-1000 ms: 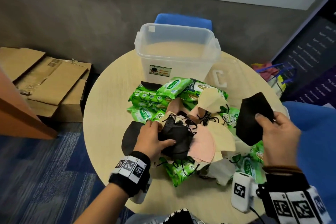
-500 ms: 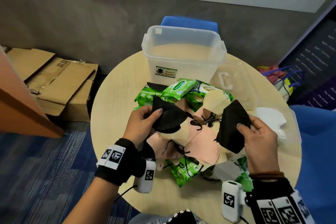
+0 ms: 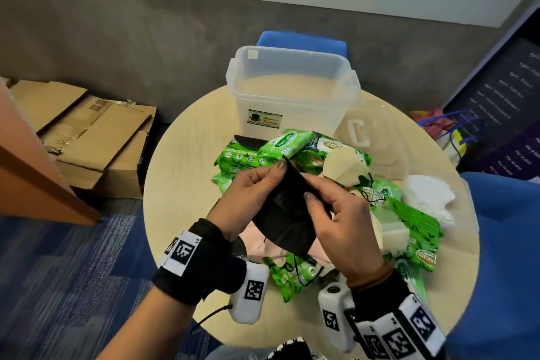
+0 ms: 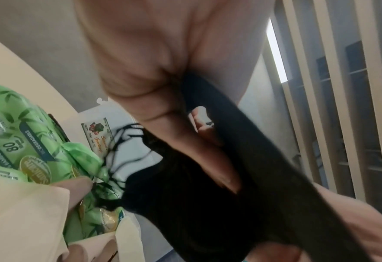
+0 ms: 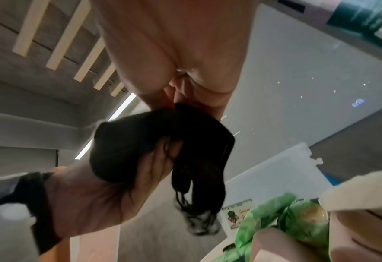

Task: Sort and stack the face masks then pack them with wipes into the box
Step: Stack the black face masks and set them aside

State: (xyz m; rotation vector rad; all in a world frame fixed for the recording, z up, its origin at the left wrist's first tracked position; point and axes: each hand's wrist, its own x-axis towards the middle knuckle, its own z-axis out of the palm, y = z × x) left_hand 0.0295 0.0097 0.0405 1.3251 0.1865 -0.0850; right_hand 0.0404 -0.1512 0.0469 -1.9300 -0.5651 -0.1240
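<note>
Both hands meet above the pile and hold black face masks (image 3: 287,213) pressed together. My left hand (image 3: 257,187) pinches them from the left, its thumb on top; my right hand (image 3: 336,213) grips them from the right. In the wrist views the black masks (image 4: 208,203) (image 5: 199,145) hang between the palms with ear loops dangling. Beneath lie pink masks (image 3: 257,242), a beige mask (image 3: 344,166), a white mask (image 3: 428,196) and several green wipe packs (image 3: 285,142). The clear plastic box (image 3: 292,90) stands open behind the pile.
The round wooden table (image 3: 187,161) carries everything. The clear box lid (image 3: 377,137) lies to the right of the box. A blue chair (image 3: 301,41) stands behind the table, cardboard boxes (image 3: 87,131) on the floor at left, another blue seat (image 3: 511,242) at right.
My left hand lifted a black mask out of the pile. Both hands then came together, so the two black masks now lie one against the other.
</note>
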